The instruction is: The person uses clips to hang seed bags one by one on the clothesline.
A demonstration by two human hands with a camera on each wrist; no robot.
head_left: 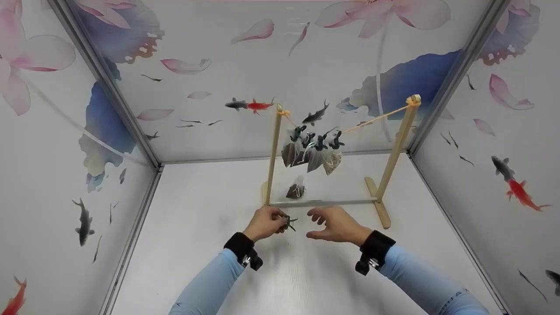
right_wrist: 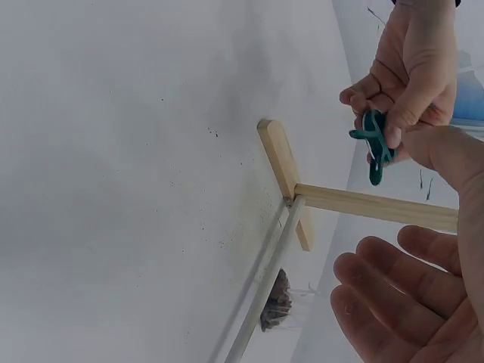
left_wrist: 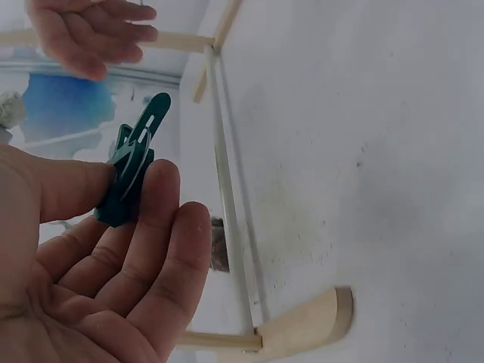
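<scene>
My left hand (head_left: 266, 223) pinches a dark green clothespin (left_wrist: 130, 170) between thumb and fingers, its handles pointing away from the palm in the left wrist view. Facing it, my right hand (head_left: 339, 226) holds nothing, its fingers loosely bent and the thumb apart. The clothespin (right_wrist: 373, 145) also shows in the right wrist view, just beyond the right thumb. Beyond both hands, a small clear bag (head_left: 296, 190) with dark contents sits on the table behind the rack's bottom bar.
A wooden rack (head_left: 272, 162) stands ahead, with an orange cord (head_left: 376, 117) strung between its posts. Several filled bags (head_left: 332, 162) hang from the cord by dark clothespins (head_left: 321, 142). Printed panels (head_left: 210, 140) wall in the white table (head_left: 197, 245).
</scene>
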